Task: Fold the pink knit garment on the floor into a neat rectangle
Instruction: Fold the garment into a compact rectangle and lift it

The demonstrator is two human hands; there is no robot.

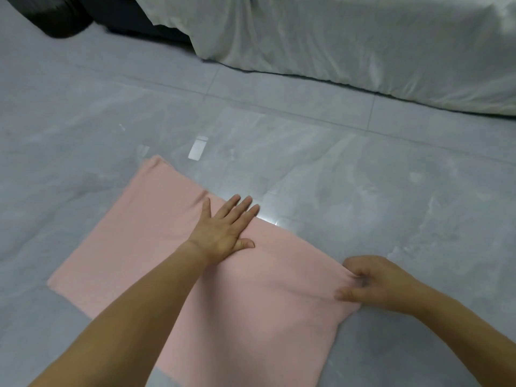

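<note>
The left hand (226, 227) presses (fingers straight) the pink garment (139, 247) — right hand (371, 283) pinches its edge.

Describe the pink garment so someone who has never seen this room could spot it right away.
Start at the white sheet draped down to the grey tiled floor, then come nearer across the tiles. The pink garment lies flat there, the left hand pressing on it and the right hand pinching its right edge. It is the only pink thing in view.
</note>
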